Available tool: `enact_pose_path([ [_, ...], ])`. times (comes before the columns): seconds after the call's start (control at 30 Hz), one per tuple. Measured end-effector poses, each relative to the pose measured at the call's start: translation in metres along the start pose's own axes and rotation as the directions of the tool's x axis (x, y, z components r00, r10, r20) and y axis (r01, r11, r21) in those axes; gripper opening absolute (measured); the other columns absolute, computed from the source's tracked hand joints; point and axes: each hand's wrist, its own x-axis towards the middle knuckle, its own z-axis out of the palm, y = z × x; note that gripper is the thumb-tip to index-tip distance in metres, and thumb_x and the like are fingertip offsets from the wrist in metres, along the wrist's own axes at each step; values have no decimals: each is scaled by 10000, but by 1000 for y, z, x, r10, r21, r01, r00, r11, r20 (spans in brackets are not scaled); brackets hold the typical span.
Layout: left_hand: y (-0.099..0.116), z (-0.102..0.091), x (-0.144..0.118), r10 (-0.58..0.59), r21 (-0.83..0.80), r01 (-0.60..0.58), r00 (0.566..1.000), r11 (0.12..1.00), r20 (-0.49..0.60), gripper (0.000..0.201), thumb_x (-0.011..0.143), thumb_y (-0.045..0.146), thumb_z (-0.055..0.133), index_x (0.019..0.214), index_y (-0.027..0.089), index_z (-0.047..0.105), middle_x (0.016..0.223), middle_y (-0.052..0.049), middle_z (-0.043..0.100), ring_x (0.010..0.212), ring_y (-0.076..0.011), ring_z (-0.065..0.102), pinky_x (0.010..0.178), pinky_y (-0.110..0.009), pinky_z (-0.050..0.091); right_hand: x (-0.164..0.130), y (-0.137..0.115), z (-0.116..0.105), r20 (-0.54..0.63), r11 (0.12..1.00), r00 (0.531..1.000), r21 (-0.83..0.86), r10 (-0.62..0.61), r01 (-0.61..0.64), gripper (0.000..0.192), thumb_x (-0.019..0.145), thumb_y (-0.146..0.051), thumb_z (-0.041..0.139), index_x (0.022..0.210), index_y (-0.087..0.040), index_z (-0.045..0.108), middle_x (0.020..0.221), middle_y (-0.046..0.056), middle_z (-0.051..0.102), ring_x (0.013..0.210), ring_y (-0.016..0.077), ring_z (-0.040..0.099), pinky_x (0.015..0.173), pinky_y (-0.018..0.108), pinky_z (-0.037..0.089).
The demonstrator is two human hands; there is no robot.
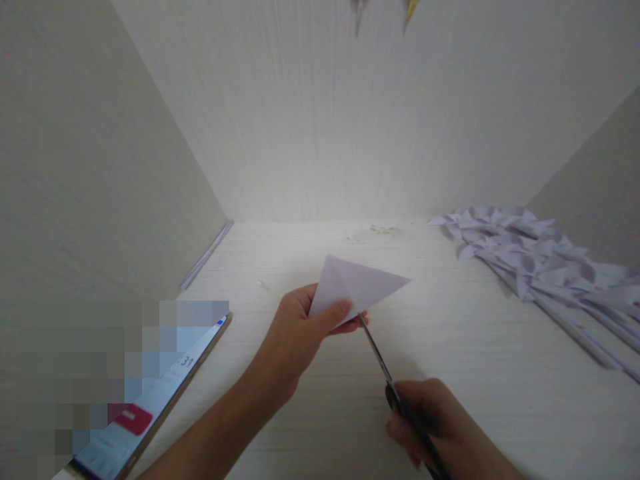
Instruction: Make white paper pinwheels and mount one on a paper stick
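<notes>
A white sheet of paper folded into a triangle [360, 283] is pinched in my left hand [305, 327], thumb on top and fingers beneath. A crease runs down from its upper corner, and one point sticks out to the right. My right hand [425, 420] is closed round the black handles of a pair of scissors [377, 353]. The tips of the blades meet the paper's lower edge, close to my left fingertips. Whether the blades are inside the fold cannot be made out.
Several white paper pinwheels [525, 253] on sticks lie heaped at the right. A phone [150, 407], partly blurred out, leans at the lower left. Thin white sticks [206, 257] lie along the left wall. Small crumbs [383, 233] lie near the back wall.
</notes>
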Motion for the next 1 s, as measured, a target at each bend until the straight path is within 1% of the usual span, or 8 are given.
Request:
enact_pose_path([
  [0.1,1,1,0,-4,7,4,1000,1000,-3,223,681,263,594,818,91,633,749,-68,675,701,-147,620,681,-232,490,0,-2,0,51,1000,999,-3,13,-12,323,680,-423,505,517,-176,376,549,-25,315,547,98,321,457,202,267],
  [0.23,1,2,0,0,10,0,1000,1000,-10,221,681,263,591,821,99,637,754,-67,676,711,-150,620,691,-241,489,1,-3,1,69,1000,998,25,10,-12,328,671,-441,507,523,-174,388,537,-29,310,529,93,312,452,202,263],
  [0.37,0,1,1,3,19,-2,1000,1000,-27,209,675,263,594,801,104,643,738,-63,675,707,-155,620,689,-248,489,1,0,1,36,998,999,60,-11,9,330,664,-450,527,526,-164,437,531,-28,347,511,86,327,451,199,282],
  [0.43,0,1,1,-1,19,1,1000,1000,-26,203,675,261,594,792,103,644,727,-61,674,701,-154,620,685,-247,489,1,1,1,8,999,1000,48,-20,20,330,657,-449,542,524,-160,455,526,-28,359,508,86,334,451,197,293],
  [0.53,-1,1,1,6,10,-6,1000,1000,-18,197,677,262,596,791,108,643,716,-53,673,694,-144,619,671,-229,489,0,0,1,2,1000,1000,25,-14,14,341,646,-455,553,510,-160,450,519,-30,359,503,84,336,433,192,284],
  [0.67,-1,0,1,16,-6,-16,1000,1000,1,196,683,263,597,794,108,643,715,-50,672,685,-131,616,650,-204,488,0,-2,0,-1,999,1000,38,-27,27,380,624,-492,565,484,-163,436,501,-33,341,494,81,317,416,187,269],
  [0.8,2,0,1,-2,-26,2,1000,1000,19,204,675,261,604,796,100,642,717,-61,674,675,-138,619,653,-220,492,-1,-2,0,-9,998,999,44,-52,52,390,620,-518,562,493,-162,466,481,-36,333,479,78,298,410,187,263],
  [1.0,3,-2,1,-10,-18,10,1000,1000,28,187,662,262,614,762,108,648,706,-63,679,666,-144,620,655,-230,488,-3,-1,-2,-30,996,997,48,-69,70,399,606,-536,567,491,-161,495,471,-28,355,480,86,317,409,192,278],
])
